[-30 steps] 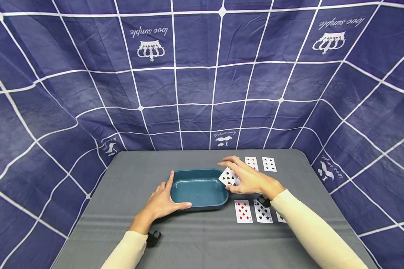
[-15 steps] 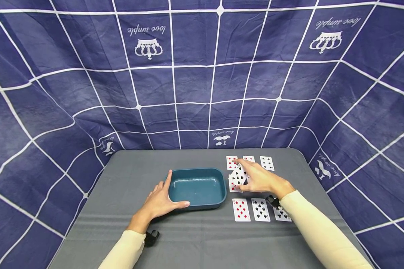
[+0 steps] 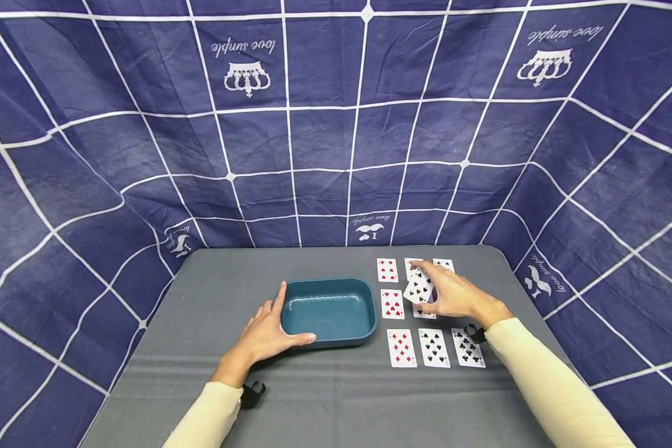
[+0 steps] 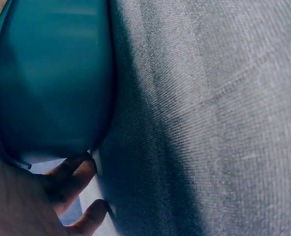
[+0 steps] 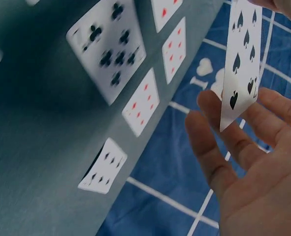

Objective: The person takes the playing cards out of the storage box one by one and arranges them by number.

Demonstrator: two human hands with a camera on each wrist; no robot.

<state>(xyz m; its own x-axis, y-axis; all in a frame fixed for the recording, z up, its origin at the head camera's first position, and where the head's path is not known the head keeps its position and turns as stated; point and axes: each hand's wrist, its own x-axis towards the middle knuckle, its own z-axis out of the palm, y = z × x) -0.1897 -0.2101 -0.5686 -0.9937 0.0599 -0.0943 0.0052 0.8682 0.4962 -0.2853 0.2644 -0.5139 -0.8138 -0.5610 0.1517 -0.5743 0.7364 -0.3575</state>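
Observation:
A seven of spades playing card [image 5: 242,64] is pinched between the thumb and fingers of my right hand [image 3: 456,292]. The card hangs tilted above the middle row of cards, partly covering a seven of clubs [image 5: 111,49] that lies on the table. My left hand [image 3: 263,339] holds the left end of a blue-green plastic tub [image 3: 328,314], its thumb along the front side and its index finger at the back left corner. The left wrist view shows bent fingers [image 4: 74,184] by the tub's outer wall. Nothing is seen inside the tub.
Right of the tub, face-up cards lie in rows: a heart card [image 3: 392,304] in the middle row, a diamond card [image 3: 401,348] and a club card [image 3: 468,348] in front, several more behind. A grey cloth [image 3: 336,398] covers the table. Blue curtains [image 3: 325,143] enclose it.
My right hand has carried the seven of spades rightward, from the tub's right rim, past the middle row's heart card, to above the seven of clubs. My left hand stays on the tub.

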